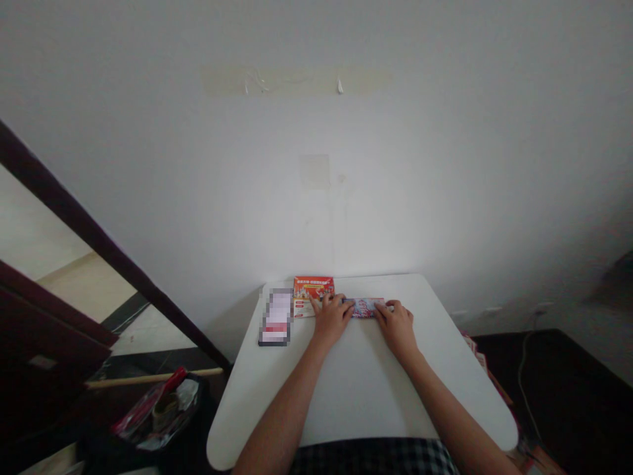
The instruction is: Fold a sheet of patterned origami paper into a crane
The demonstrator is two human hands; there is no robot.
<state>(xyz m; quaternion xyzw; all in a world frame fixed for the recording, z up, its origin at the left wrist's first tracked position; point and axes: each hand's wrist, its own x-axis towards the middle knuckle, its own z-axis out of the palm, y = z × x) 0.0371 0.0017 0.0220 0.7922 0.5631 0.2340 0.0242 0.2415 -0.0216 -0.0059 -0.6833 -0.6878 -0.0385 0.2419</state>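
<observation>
A narrow strip of printed paper (364, 308), blue, white and red, lies across the white table between my two hands. My left hand (332, 318) is at its left end, with the fingertips closed on that edge and the other fingers bent over the lower part of a red and white printed leaflet (314, 288). At the right end of the strip, my right hand (397, 323) has its fingers curled and holds the edge against the tabletop. My fingers cover both ends of the strip.
A phone (277, 316), blurred by pixels, lies left of the leaflet on the white table (366, 389). The table's far edge meets the wall (420, 165). On the floor at left stands a bag-lined bin (165, 409) with rubbish. A cable (523, 369) runs down at right.
</observation>
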